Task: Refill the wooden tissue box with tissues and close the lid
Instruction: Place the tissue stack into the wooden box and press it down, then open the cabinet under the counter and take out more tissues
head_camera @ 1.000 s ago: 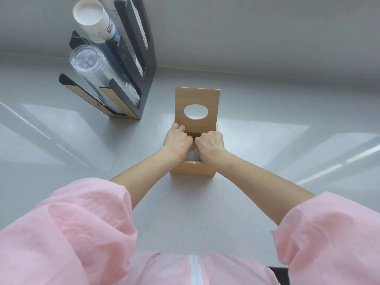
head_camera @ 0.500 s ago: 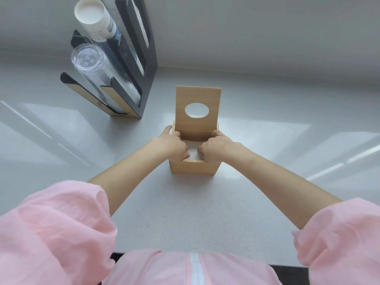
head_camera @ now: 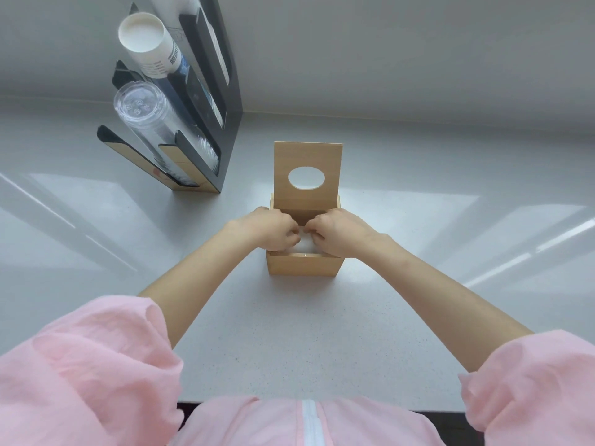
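Observation:
A square wooden tissue box (head_camera: 304,264) stands on the grey counter, its lid (head_camera: 307,156) raised upright at the back, with an oval hole in it. White tissues (head_camera: 307,244) show inside the box, between my hands. My left hand (head_camera: 273,229) and my right hand (head_camera: 335,228) hover over the open top, fingers curled and pinched together at the tissues in the middle. Whether each hand truly grips a tissue is hard to make out, since the fingertips hide the contact.
A black and wood cup dispenser rack (head_camera: 206,130) stands at the back left, holding a stack of white paper cups (head_camera: 149,43) and a stack of clear plastic cups (head_camera: 145,114). A grey wall runs behind the counter (head_camera: 418,220). My pink sleeves fill the bottom.
My hands lifted out of the box, spread to its side walls, then came back together over the tissues at the middle of the opening. The lid stays upright.

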Demonstrator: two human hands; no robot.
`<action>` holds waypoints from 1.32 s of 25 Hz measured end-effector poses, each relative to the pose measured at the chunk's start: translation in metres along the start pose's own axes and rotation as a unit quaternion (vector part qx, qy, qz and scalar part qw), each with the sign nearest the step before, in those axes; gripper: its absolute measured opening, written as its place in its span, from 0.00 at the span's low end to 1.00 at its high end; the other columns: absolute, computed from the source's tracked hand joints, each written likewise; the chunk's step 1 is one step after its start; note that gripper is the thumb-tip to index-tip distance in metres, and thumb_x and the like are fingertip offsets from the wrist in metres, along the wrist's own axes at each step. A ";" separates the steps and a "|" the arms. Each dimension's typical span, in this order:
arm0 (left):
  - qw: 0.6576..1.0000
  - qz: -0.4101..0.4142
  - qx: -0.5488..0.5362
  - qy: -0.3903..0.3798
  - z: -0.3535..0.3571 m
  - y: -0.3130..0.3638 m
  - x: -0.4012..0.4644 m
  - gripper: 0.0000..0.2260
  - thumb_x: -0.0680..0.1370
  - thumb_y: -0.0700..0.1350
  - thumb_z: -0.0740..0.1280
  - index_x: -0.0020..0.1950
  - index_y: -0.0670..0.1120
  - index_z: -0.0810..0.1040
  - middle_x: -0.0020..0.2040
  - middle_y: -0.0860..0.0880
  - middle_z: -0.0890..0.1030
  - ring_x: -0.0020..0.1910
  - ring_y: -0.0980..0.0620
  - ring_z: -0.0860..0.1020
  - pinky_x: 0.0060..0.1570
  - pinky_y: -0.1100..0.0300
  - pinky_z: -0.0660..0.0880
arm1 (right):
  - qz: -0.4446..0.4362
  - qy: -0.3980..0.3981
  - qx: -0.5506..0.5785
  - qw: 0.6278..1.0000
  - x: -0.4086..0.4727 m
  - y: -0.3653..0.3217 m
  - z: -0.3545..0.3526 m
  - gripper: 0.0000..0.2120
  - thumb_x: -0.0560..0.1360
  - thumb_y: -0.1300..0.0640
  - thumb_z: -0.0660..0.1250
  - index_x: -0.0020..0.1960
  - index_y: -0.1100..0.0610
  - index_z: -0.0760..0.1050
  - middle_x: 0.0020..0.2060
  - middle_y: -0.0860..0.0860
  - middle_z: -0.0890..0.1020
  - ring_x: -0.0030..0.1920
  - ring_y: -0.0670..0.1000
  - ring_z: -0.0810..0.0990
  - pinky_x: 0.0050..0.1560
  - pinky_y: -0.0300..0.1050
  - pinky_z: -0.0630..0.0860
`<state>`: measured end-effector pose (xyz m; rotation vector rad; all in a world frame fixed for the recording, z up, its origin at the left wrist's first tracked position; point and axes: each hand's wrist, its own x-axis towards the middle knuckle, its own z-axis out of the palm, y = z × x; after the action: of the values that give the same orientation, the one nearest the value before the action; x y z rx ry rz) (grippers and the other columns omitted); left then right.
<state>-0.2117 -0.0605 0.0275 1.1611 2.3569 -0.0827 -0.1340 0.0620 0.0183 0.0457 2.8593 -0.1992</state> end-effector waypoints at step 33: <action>0.937 -0.151 -0.167 0.265 0.170 0.134 -0.188 0.26 0.77 0.54 0.55 0.75 0.49 0.57 0.77 0.49 0.55 0.76 0.49 0.51 0.74 0.50 0.46 | 0.034 0.069 0.128 0.989 -0.235 -0.027 0.101 0.28 0.79 0.51 0.56 0.75 0.51 0.50 0.77 0.49 0.50 0.77 0.48 0.43 0.75 0.48 0.39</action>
<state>0.0549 -0.1580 -0.0110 0.7054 2.8508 0.5742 0.1175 0.0177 -0.0107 0.2157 2.9440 -0.5679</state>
